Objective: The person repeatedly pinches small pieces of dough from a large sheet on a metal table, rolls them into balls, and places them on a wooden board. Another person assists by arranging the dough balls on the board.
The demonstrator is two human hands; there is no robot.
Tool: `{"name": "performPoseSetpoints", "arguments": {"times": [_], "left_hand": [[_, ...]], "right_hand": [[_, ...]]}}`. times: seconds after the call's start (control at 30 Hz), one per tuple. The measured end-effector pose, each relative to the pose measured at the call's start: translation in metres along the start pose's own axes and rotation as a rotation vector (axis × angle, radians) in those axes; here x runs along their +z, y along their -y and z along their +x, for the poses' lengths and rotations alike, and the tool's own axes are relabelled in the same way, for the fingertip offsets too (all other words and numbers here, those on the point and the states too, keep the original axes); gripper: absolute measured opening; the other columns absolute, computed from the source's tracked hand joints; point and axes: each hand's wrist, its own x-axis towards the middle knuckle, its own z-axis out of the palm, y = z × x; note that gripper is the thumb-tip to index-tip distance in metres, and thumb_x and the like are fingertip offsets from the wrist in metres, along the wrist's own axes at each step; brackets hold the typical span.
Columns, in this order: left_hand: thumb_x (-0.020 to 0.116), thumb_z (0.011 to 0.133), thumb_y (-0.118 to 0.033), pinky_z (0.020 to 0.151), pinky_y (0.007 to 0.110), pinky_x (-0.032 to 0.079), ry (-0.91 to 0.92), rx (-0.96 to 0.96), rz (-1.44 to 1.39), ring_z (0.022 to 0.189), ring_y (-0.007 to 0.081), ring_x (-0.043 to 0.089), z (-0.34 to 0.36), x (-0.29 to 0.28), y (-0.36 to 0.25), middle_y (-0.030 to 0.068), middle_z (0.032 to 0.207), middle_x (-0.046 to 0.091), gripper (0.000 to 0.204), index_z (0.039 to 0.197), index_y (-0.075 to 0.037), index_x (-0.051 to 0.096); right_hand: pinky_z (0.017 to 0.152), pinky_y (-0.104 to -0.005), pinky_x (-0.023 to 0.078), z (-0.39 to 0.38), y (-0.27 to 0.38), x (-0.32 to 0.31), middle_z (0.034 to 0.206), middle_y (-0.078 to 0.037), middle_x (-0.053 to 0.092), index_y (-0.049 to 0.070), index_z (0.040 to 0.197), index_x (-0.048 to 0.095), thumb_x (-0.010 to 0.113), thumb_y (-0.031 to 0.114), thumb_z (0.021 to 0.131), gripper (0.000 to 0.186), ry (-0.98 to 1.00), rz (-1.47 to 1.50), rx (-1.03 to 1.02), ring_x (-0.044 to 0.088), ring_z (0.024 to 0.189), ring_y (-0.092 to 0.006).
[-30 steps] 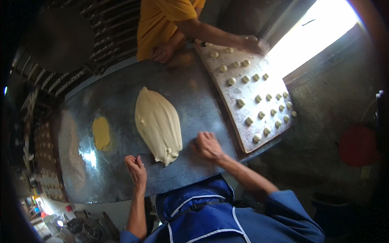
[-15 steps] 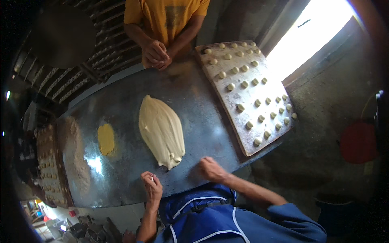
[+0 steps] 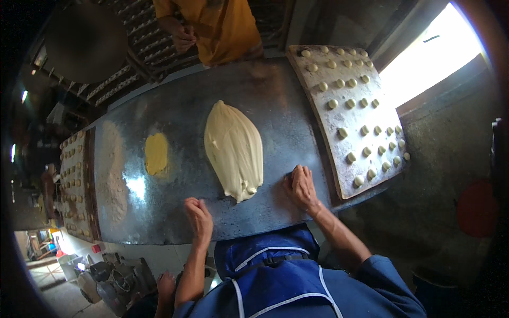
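A large, pale, smooth slab of dough point(image 3: 233, 146) lies lengthwise on the dark metal table point(image 3: 185, 111), its near end lumpy and torn. Just left of that near end, my left hand point(image 3: 199, 218) is closed at the table's front edge; whatever its fingers hold is hidden. To the right of the dough, my right hand point(image 3: 301, 188) rests on the tabletop with fingers curled under, hiding anything beneath them. Nearest to it stands a floured board point(image 3: 331, 124) bearing rows of small round dough balls point(image 3: 350, 104).
Left of the dough are a yellow paste patch point(image 3: 156, 153) and a strip of flour point(image 3: 114, 175). Another board of dough balls point(image 3: 93, 185) sits at the left end. Across the table stands a person in an orange shirt point(image 3: 225, 29). Someone's limb point(image 3: 165, 286) shows below my left forearm.
My right hand has moved right, away from the dough and closer to the board. The person opposite has turned, and their hands are no longer clasped. The whole view has shifted.
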Motion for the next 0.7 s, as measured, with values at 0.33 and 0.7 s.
{"name": "performPoseSetpoints", "arguments": {"times": [0.33, 0.7], "left_hand": [[0.077, 0.077, -0.006, 0.092, 0.047, 0.052, 0.433, 0.192, 0.023, 0.107, 0.0374, 0.061, 0.019, -0.070, -0.008, 0.0141, 0.114, 0.063, 0.041, 0.116, -0.005, 0.067], [0.079, 0.068, 0.005, 0.086, 0.039, 0.056, 0.533, 0.844, -0.477, 0.100, 0.0291, 0.065, 0.195, 0.087, -0.341, 0.0107, 0.106, 0.062, 0.056, 0.120, -0.011, 0.069]], "right_hand": [[0.074, -0.0469, 0.045, -0.036, 0.019, -0.029, 0.093, -0.016, 0.053, 0.004, 0.094, 0.056, 0.070, 0.003, 0.079, 0.021, 0.001, -0.029, 0.104, 0.054, 0.087, -0.0371], [0.092, -0.0445, 0.052, -0.028, -0.049, -0.135, 0.114, -0.020, 0.058, 0.001, 0.102, 0.063, 0.069, 0.003, 0.083, 0.020, 0.148, 0.566, 0.124, 0.060, 0.109, -0.0388]]}}
